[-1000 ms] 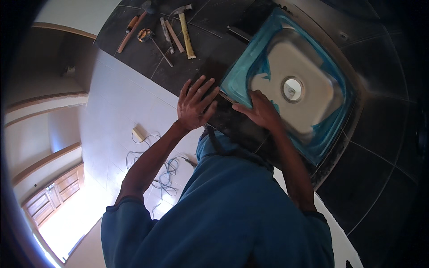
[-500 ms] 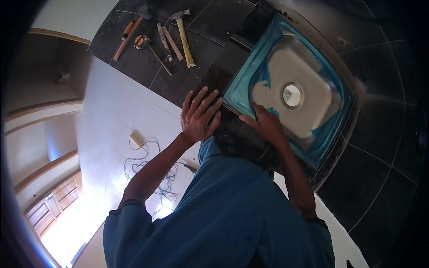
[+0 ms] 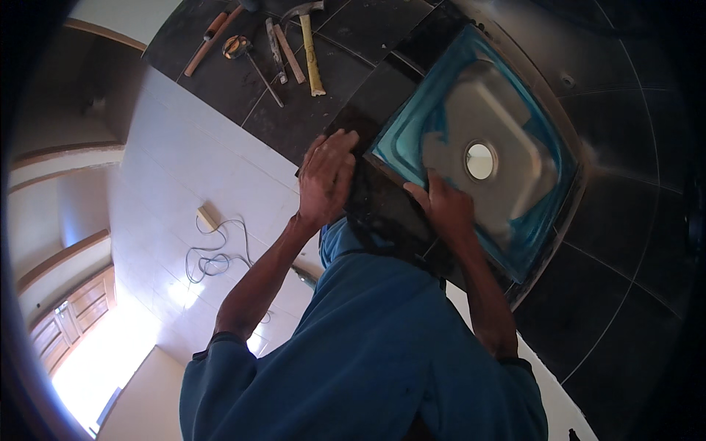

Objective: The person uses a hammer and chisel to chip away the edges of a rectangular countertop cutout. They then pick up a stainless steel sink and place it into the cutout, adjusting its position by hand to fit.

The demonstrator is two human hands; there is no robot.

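A stainless steel sink [image 3: 512, 158] sits in the dark tiled counter [image 3: 390, 208], its rim partly covered in torn blue protective film [image 3: 403, 153]. My right hand [image 3: 450, 213] pinches the sink's near rim, thumb on the outer side and fingers over the basin edge. To the left of the sink, my left hand [image 3: 326, 180] lies on the dark tile by the counter's front edge. Its fingers are extended close together and a little blurred, with nothing visible under them. Through the round drain hole [image 3: 480, 161] a bright surface shows.
Farther along the counter lie a yellow-handled claw hammer [image 3: 307, 55], a chisel-like bar [image 3: 276, 51], a wooden stick [image 3: 290, 55], an orange-and-black tool with a long rod [image 3: 237, 47] and a wooden-handled tool [image 3: 213, 40]. A cable with a socket block [image 3: 207, 218] lies on the white floor.
My left hand's spread fingers have drawn together, and the hand has shifted slightly. My right hand stays on the sink rim. The whole view has shifted a little.
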